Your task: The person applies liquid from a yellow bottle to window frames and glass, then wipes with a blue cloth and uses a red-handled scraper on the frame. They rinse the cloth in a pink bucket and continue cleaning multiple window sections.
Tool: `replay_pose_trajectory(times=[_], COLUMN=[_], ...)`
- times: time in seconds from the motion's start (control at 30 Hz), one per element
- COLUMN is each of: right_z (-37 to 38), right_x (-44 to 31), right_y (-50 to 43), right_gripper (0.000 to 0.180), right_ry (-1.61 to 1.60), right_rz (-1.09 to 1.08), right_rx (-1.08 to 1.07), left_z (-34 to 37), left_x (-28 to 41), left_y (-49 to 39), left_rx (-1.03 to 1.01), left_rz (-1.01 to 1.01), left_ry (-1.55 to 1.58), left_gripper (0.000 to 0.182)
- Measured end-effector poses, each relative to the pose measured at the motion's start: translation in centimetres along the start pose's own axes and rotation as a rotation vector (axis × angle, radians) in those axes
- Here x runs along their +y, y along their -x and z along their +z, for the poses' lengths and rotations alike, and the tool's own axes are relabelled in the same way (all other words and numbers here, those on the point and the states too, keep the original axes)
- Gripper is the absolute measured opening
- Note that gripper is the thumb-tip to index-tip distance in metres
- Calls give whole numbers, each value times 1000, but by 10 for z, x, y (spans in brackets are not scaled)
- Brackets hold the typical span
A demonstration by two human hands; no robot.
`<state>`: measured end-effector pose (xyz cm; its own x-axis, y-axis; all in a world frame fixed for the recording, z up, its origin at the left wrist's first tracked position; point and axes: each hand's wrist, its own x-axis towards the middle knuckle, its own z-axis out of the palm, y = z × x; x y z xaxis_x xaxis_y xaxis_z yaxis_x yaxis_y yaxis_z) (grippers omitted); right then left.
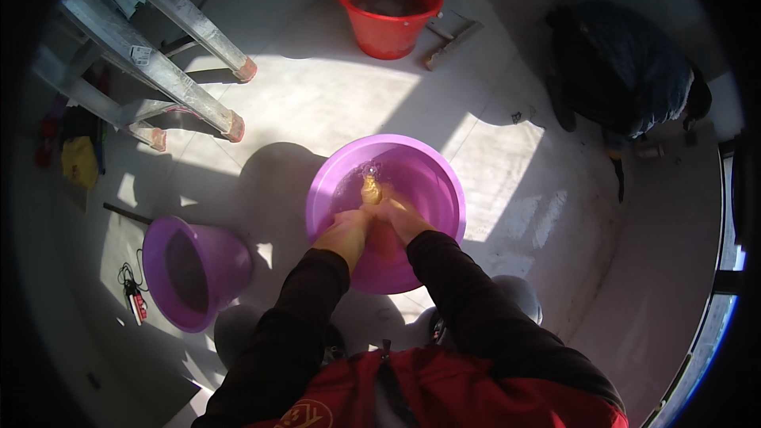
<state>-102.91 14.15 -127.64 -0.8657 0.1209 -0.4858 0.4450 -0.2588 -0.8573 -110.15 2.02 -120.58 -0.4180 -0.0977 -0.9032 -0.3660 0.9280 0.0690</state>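
A round purple plastic basin [440, 190] with water in it stands on the floor before me. Both my hands are together over its middle. My left hand [352, 221] and my right hand [395, 213] meet around a wet, yellowish cloth [371, 190], which looks bunched and twisted. Small splashes and bubbles show on the water just past the cloth. The fingers are partly hidden by glare and by each other.
A red bucket [389, 32] of dark water stands ahead beside a broad-headed tool [455, 44]. A purple bucket [229, 255] and a red-and-white corded device [135, 303] are at left, below an aluminium stepladder [178, 86]. Another person [630, 65] bends down at right.
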Motion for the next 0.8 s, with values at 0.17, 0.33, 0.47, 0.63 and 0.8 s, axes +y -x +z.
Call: replay_pose_trajectory(times=[0.17,0.33,0.47,0.63,0.8], right_z=[-9,7,2,0,7], right_x=[-3,-1,-13,-27,-27], right_y=[-21,-17,2,12,6], right_gripper=[88,80,84,76,76], right_ry=[365,364,-42,92,336], right_rz=[18,23,7,-74,-18], right_rx=[-62,177,-86,9,108], left_z=[13,26,25,14,8], left_x=[-8,-11,-8,-5,-2], left_y=[-23,-49,-45,-18,-6], left_rx=[131,169,138,49,64], left_rz=[45,-68,-110,-58,-42], left_ry=[178,241,361,155,164], left_gripper=[82,80,80,78,79])
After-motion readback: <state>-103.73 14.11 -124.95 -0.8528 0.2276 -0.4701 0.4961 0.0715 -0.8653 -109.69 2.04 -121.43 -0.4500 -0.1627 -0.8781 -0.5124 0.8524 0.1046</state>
